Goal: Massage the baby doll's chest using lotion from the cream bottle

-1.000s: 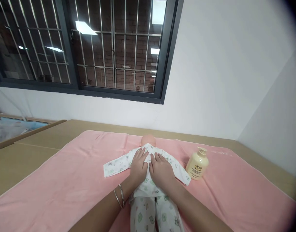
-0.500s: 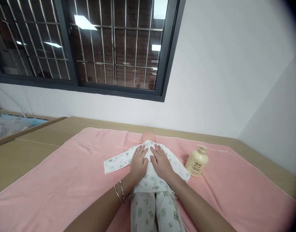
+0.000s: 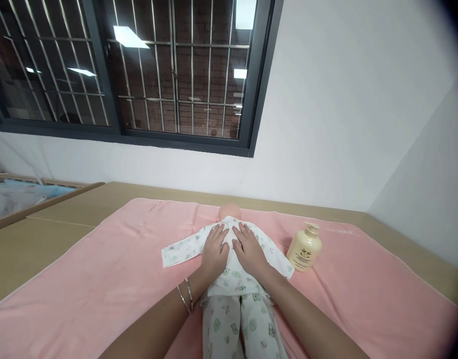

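Observation:
A baby doll [image 3: 230,210] lies on a pink blanket [image 3: 131,279], its head away from me. It wears a white printed top [image 3: 234,281] and matching trousers [image 3: 222,326]. My left hand [image 3: 215,252] rests flat on the left side of the top's chest, fingers stretched out. On the right side of the chest my right hand [image 3: 249,252] lies the same way, fingers apart. Neither hand grips anything. The sleeves spread out to both sides. Most of the doll's body is hidden under the clothes and my hands.
A pale yellow pump bottle [image 3: 304,248] stands on the blanket by the right sleeve cuff. Wooden board [image 3: 64,214] shows around the blanket. Behind are a white wall [image 3: 326,124] and a barred window with a dark frame [image 3: 184,144]. At far left lies a tray-like wooden-edged space with bluish cloth [image 3: 30,192].
Both hands stay in place on the doll's chest. Only a very slight shift of the camera view shows.

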A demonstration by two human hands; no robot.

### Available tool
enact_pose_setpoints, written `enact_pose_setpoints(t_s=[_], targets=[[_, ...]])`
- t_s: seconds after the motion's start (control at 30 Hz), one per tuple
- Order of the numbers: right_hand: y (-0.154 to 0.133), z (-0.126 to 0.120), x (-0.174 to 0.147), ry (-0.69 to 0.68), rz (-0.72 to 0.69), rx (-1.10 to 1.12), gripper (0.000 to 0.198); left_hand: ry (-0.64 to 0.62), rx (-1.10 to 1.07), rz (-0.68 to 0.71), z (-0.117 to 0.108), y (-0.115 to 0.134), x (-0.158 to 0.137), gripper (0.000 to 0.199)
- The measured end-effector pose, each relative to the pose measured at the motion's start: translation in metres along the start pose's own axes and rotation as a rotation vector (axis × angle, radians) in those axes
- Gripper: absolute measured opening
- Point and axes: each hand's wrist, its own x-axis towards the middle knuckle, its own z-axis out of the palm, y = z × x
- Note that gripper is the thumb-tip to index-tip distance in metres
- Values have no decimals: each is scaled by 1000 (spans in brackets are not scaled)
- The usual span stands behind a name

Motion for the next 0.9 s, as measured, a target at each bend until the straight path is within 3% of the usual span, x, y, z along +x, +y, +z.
enact_pose_setpoints(t_s=[0.9], targets=[[-1, -2, 0, -7, 1, -10, 49, -16, 17, -7, 1, -1, 0, 49]])
